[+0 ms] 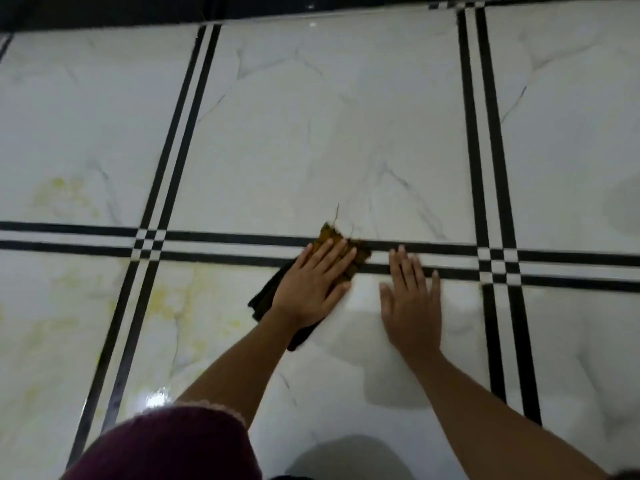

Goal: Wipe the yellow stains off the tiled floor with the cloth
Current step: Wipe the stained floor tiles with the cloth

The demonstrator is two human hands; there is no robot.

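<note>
Head view, nearest the camera: one maroon garment (166,448) with a pale trimmed edge fills the lower left corner. Two bare forearms extend forward from it over the tiled floor (346,133), which is white marble-patterned tile divided by paired black bands.

Left hand (313,282): lies flat, fingers extended and close together, palm pressing down on the cloth (356,258). One cloth is present; its far end is stained yellow-brown and sits on the horizontal black bands (225,245), while a dark portion protrudes from under the wrist toward the camera. Loose threads trail off the far edge.

Right hand (412,299): lies flat on bare tile just beside the cloth, not touching it, fingers extended and slightly spread, fingertips reaching the nearer black band.

Yellow stains (169,299): three patches counted, all left of the hands; two on the near tiles either side of the vertical bands, one on the far left tile. Farther on, a dark strip (104,8) borders the floor.
</note>
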